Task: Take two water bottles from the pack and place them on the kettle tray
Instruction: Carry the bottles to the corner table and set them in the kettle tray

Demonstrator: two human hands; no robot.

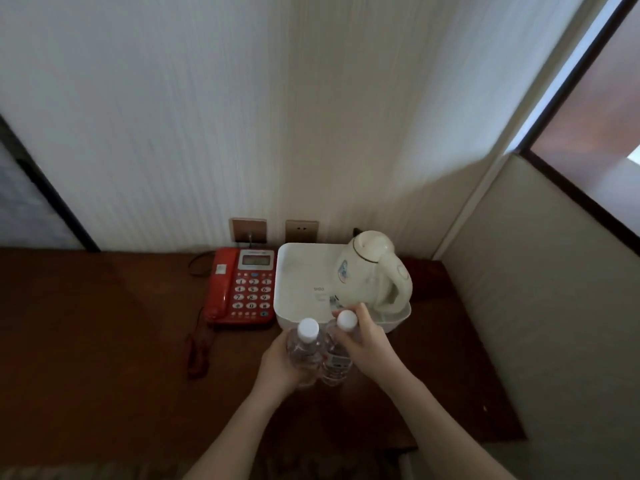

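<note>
Two clear water bottles with white caps stand side by side above the desk, just in front of the white kettle tray point(294, 271). My left hand point(277, 362) is wrapped around the left bottle point(306, 351). My right hand point(363, 337) grips the right bottle point(341, 341) near its neck, fingers reaching over the tray's front rim. A cream electric kettle point(375, 271) stands on the tray's right half; the left half is bare. No pack is in view.
A red desk telephone point(240, 289) sits left of the tray, its cord point(197, 355) trailing forward on the brown desk point(104, 323). Two wall sockets point(301, 230) are behind. A wall panel closes the desk's right side.
</note>
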